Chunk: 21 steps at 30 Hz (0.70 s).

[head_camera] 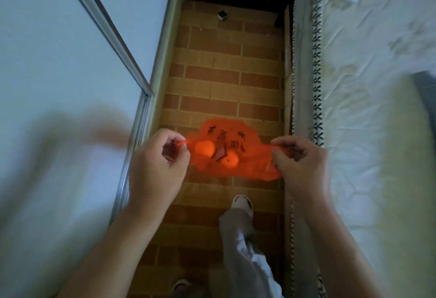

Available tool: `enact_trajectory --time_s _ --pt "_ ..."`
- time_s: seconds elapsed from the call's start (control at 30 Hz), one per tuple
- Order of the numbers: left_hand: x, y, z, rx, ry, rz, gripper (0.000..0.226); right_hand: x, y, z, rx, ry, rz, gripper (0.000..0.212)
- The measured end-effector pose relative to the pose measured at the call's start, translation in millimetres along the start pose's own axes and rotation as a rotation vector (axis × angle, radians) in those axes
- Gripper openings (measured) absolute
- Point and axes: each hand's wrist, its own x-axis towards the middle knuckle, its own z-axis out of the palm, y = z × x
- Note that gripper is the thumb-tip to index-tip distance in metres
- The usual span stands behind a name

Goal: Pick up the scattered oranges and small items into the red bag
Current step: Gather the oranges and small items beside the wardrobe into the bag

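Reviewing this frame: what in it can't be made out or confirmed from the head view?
- Small dark object on the far brick floor: too small to identify.
- Black print on the red bag: blurred, unreadable.
- Dark flat item between the two oranges: seen only through the plastic, unidentifiable.
- Left hand and right hand pinch the bag's edges; the fingertips are partly hidden.
- Near foot: cut off by the bottom edge.

Thin red plastic bag with black print, stretched open between left hand and right hand, each pinching a handle. Inside: two round oranges, one dark flat item. Below: brick-patterned floor; small dark object far off; white quilted mattress alongside.
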Motion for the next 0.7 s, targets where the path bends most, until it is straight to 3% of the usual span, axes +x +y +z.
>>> enact_trajectory --time_s 0.37,0.7 --pt "-33.9 204.0 -199.1 -0.006 0.046 0.064 0.006 -110.3 -227.6 -140.8 0.078 0.036 -0.08 0.019" --pt "-61.5 300.8 -300.6 -0.057 0.134 0.089 0.008 -177.7 -328.2 -223.9 0.126 0.082 -0.177 0.022"
